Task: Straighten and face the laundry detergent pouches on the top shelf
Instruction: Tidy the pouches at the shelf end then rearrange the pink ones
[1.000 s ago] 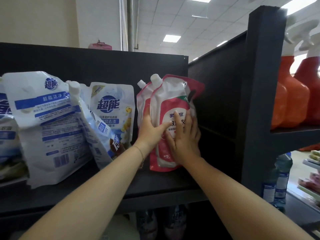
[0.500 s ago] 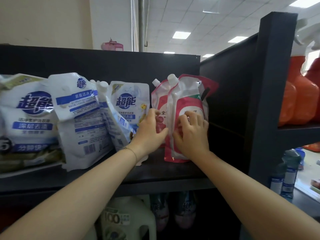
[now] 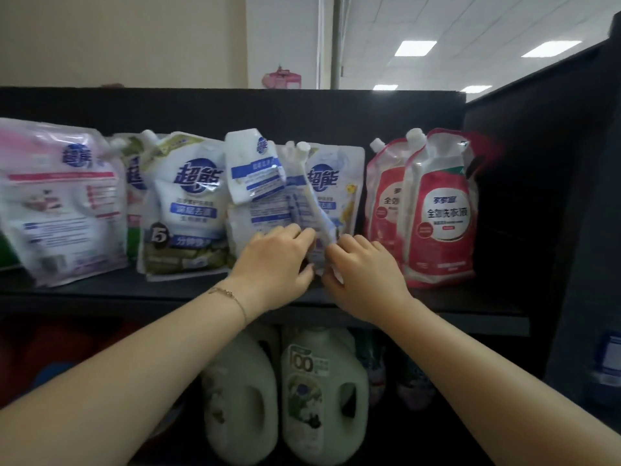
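Fingers of the left hand (image 3: 275, 260) pinched the floppy white-and-blue back-facing pouch (image 3: 258, 193) at mid-shelf; the right hand (image 3: 361, 274) clutched the slick, edge-on white pouch (image 3: 314, 210) beside it. Soft, sloshy; best held low by both sides.

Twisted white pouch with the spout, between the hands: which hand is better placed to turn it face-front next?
Probably the right hand: it already pinches the twisted white pouch at its lower edge. The left hand rests on the back-facing pouch beside it.
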A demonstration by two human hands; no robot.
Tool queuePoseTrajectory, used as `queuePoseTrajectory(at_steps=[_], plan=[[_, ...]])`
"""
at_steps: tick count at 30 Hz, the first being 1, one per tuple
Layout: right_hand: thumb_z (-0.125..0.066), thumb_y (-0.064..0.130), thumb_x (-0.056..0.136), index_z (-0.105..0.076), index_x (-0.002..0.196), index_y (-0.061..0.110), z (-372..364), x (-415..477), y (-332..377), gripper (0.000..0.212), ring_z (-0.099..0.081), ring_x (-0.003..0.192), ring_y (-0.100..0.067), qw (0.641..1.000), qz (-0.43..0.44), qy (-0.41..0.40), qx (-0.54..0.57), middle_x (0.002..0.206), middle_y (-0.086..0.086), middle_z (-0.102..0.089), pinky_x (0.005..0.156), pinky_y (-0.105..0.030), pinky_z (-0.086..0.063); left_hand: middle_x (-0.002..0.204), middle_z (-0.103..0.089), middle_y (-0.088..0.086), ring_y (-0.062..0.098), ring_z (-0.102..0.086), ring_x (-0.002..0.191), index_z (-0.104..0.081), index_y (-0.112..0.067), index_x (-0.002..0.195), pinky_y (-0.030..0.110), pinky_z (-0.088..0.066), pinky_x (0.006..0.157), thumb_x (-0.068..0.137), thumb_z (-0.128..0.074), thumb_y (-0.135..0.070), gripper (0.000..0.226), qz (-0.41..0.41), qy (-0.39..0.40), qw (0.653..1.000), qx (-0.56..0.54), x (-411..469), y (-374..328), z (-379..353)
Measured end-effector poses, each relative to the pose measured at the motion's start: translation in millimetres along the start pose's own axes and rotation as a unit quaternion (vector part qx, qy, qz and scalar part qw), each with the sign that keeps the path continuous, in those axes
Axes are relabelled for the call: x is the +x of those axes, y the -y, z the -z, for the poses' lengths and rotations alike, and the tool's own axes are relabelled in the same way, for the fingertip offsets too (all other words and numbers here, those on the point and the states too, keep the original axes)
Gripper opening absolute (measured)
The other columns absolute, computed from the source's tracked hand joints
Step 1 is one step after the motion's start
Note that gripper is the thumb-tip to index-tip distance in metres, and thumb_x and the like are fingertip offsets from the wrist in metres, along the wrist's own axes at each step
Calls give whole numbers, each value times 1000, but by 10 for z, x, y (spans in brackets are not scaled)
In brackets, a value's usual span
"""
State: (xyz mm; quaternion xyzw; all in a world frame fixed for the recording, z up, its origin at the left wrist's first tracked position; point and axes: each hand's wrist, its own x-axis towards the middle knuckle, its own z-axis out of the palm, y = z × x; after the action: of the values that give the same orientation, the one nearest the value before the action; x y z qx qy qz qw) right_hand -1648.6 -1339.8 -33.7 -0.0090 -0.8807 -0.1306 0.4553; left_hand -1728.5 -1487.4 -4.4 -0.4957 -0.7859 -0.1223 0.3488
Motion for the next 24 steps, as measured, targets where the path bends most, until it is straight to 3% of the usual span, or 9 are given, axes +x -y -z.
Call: queuePoseTrajectory(at_steps=[6,11,17,24], plan=[[-45,31,78,-56,74,14,-130,399,866,20,-56,61,-27,995,49,9,84,69,-2,-56,53,-28,-33,108,-54,-2,23,-55,103,-45,-22,113,38,-46,83,87,-53,-36,31,91,76,992,50,-678,619,270],[-58,30,75,-58,76,15,-248,751,1677,15,-58,60,-26,984,101,13,149,68,-1,-59,49,-25,-29,106,-54,-2,24,-57,103,-45,-23,112,38,-44,81,87,-52,-39,31,152,88,979,102,-1192,1256,557],[-58,31,74,-59,78,16,-534,1174,2575,16,-56,57,-24,969,152,17,193,66,0,-57,46,-25,-32,118,-55,-5,21,-55,111,-43,-25,124,39,-45,87,89,-52,-42,40,211,102,963,132,-1714,2074,830],[-55,32,81,-57,81,15,-905,1803,3679,17,-55,64,-25,951,189,20,246,71,-1,-55,49,-28,-34,102,-55,-6,21,-57,100,-44,-25,107,37,-40,77,88,-51,-43,27,250,95,947,179,-2253,3131,1194]])
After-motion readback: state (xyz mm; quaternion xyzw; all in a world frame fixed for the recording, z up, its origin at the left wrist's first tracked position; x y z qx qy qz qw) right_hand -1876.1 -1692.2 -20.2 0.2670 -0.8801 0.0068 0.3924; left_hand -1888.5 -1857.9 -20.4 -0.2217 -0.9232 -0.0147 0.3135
